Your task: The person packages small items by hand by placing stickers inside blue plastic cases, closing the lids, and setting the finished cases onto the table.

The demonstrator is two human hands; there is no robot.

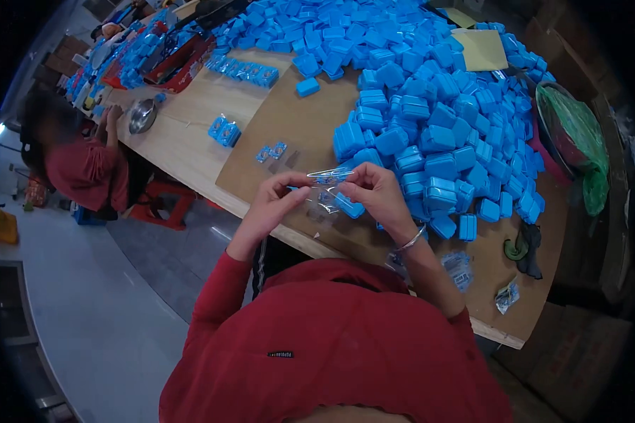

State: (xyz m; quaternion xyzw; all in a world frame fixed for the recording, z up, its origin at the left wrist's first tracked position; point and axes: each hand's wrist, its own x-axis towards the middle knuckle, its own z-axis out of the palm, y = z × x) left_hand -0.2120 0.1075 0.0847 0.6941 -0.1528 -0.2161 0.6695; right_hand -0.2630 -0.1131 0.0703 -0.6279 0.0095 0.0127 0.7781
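Observation:
Both hands meet over the front part of the brown board. My left hand pinches one end of a clear plastic piece, and my right hand pinches its other end. Under the right fingertips lies a blue box, partly hidden. Two small blue-and-clear packets rest on the board beyond my left hand. A large heap of blue boxes rises just past my right hand.
Wrapped blue packs and a metal bowl stand on the wooden table. Another person sits at the left by a red stool. Right: green plastic bag, dark cloth, small packets. Yellow card lies on the heap.

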